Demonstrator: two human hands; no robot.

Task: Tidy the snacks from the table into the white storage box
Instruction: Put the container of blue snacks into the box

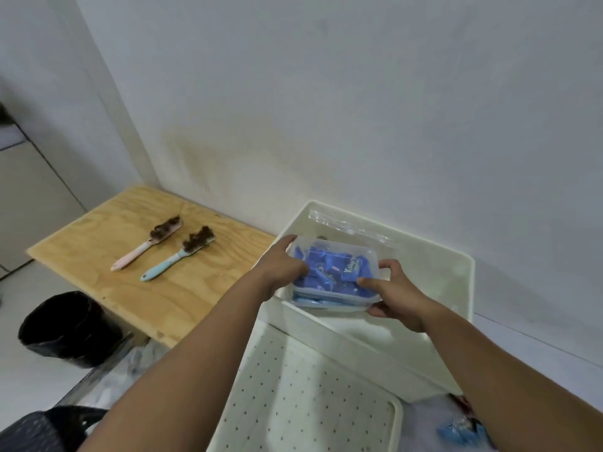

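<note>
Head view, left to right: one black bin (70,327); two brushes, one pink (146,243) and one blue (178,252), on one wooden table (130,288). Left hand (283,263) and right hand (396,293) grip one clear container (336,274) of blue snack packets, held over one white storage box (434,265).

Pale grey-white wall (359,93) fills the upper frame — faintly stained near its base; plywood table (137,288) at centre left; black bin (65,327) on light floor (19,386), lower left.
</note>
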